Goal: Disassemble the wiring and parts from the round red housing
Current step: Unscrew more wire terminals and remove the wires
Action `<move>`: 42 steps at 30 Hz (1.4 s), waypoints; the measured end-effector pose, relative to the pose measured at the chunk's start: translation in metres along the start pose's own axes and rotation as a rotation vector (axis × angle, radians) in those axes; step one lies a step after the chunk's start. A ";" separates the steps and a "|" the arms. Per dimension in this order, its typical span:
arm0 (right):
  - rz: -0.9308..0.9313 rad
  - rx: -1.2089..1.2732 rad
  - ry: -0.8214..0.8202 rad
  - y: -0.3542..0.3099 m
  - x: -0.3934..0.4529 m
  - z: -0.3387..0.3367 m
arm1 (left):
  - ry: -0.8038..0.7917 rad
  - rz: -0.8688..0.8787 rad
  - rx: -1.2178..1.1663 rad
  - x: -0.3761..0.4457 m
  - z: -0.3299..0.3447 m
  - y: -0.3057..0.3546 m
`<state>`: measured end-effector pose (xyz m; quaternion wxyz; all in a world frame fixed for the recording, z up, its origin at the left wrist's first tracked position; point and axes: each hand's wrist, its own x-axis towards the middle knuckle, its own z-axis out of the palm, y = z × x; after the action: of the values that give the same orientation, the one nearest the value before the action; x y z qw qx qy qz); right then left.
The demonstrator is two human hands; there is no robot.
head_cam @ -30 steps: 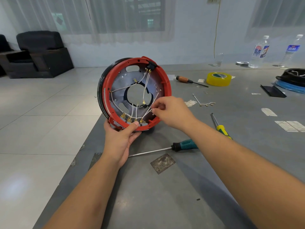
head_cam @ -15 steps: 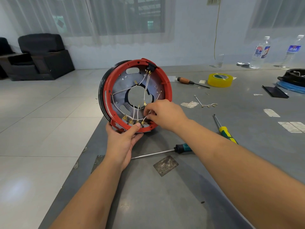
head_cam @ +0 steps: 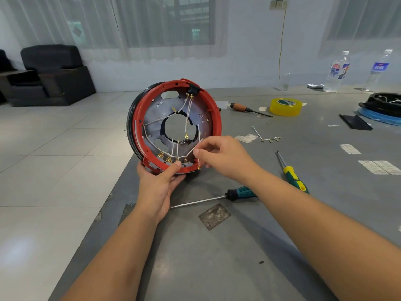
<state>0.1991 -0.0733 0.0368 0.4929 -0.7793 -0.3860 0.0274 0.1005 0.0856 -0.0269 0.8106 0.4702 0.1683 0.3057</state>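
- Fingers (head_cam: 196, 152) of the right hand (head_cam: 225, 157) pinched a thin white wire (head_cam: 191, 152) at the lower right of the round red housing (head_cam: 214, 118); its brass terminal (head_cam: 199, 167) hung just below the fingertips, apparently free of the rim.
- Left hand (head_cam: 159, 183) gripped the housing's lower rim, thumb (head_cam: 173, 167) pressed on the inner lip beside the terminal row, fingers wrapped behind.
- Housing stood upright on edge at the near left edge of the grey surface (head_cam: 217, 257), open face toward the camera.
- Handling judgement: housing appeared rigid and light enough for a one-hand hold; grip it at the rim.
- Wires appeared thin and flexible; pull at the terminal, not mid-wire, to avoid tearing the crimp.
- Remaining wires were still attached inside.
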 end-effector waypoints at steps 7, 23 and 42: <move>0.161 0.206 -0.124 0.006 -0.043 -0.039 | 0.009 -0.003 -0.042 0.000 0.000 0.000; 0.453 -0.478 0.118 0.090 0.055 -0.100 | -0.013 0.016 -0.035 0.005 -0.003 -0.003; 0.496 -0.747 -0.079 0.110 0.088 -0.080 | -0.020 0.036 -0.028 0.011 -0.007 -0.009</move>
<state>0.3578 -0.1015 0.0203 0.1413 -0.9711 -0.1894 0.0333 0.1078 0.0938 -0.0374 0.8132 0.4646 0.1473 0.3180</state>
